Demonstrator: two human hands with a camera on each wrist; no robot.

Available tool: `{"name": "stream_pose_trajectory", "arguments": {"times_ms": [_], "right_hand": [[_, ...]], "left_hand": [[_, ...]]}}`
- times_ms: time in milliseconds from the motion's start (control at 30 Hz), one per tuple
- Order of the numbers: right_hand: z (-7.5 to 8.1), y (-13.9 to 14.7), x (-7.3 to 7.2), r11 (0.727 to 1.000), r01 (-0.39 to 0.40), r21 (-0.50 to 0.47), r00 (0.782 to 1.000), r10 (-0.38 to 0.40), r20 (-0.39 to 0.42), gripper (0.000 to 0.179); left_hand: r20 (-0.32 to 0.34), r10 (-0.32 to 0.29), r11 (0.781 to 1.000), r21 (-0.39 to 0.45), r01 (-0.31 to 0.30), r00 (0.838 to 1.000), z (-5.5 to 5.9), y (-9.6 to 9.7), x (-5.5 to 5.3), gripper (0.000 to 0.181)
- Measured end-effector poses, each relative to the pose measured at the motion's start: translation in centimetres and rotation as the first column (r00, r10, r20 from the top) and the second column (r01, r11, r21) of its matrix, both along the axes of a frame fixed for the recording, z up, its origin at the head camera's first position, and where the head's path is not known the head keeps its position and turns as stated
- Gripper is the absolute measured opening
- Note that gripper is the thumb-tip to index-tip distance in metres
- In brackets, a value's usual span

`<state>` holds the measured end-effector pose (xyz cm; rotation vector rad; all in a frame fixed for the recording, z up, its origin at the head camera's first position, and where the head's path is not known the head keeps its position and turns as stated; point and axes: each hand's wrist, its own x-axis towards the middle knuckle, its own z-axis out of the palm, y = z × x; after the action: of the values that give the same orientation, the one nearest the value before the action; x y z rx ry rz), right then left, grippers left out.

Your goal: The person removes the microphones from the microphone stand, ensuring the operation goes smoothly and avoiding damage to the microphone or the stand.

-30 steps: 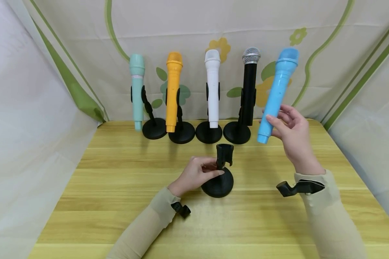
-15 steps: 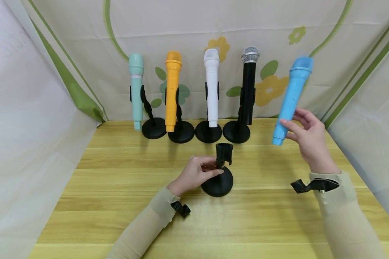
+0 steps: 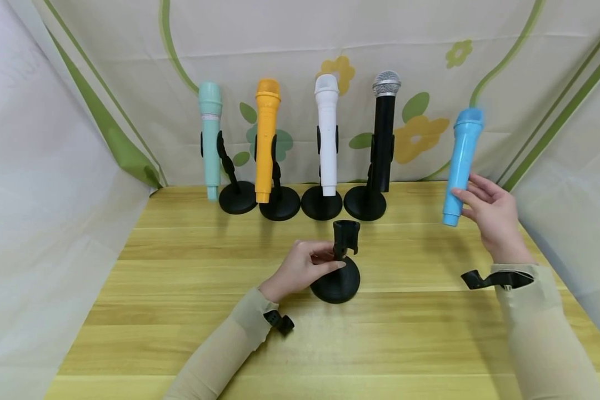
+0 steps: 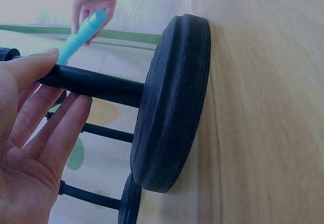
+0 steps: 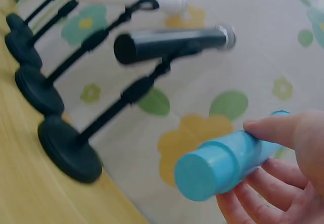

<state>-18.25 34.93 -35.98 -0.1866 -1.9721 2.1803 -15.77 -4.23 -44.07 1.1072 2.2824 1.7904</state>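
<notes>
My left hand (image 3: 305, 269) pinches the post of a black microphone stand (image 3: 336, 283) between thumb and fingers. The stand's round base rests on the table, and its clip at the top holds nothing. In the left wrist view the thumb lies over the post (image 4: 101, 85) with fingers beneath it. At the right, my right hand (image 3: 497, 219) holds a blue microphone (image 3: 462, 161) in the air by its lower part, head up and leaning slightly right. The right wrist view shows the microphone's end cap (image 5: 197, 177) and the thumb and fingers on its body.
Along the table's back, stands hold a mint microphone (image 3: 211, 144), an orange microphone (image 3: 267, 141), a white microphone (image 3: 327, 136) and a black microphone (image 3: 384, 133) with a silver head. A patterned curtain (image 3: 280, 33) hangs behind the wooden table (image 3: 190, 311).
My right hand has moved to the right and a little down with the blue microphone, which has become more upright. The left hand and its stand have stayed in place.
</notes>
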Motion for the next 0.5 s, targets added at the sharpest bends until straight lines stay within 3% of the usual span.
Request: {"name": "stream_pose_trajectory", "arguments": {"times_ms": [300,500], "right_hand": [[-2.4,3.3,-0.3,0.996,0.006,0.091,0.989,-0.019,0.147,0.074],[-4.4,5.3,-0.1,0.989,-0.017,0.147,0.969,-0.020,0.245,0.077]], "left_hand": [[0.010,0.001,1.000,-0.007,-0.001,1.000,0.0,-0.1,0.0,0.025],[0.002,0.001,1.000,-0.014,-0.001,1.000,0.1,0.0,0.0,0.026]]}}
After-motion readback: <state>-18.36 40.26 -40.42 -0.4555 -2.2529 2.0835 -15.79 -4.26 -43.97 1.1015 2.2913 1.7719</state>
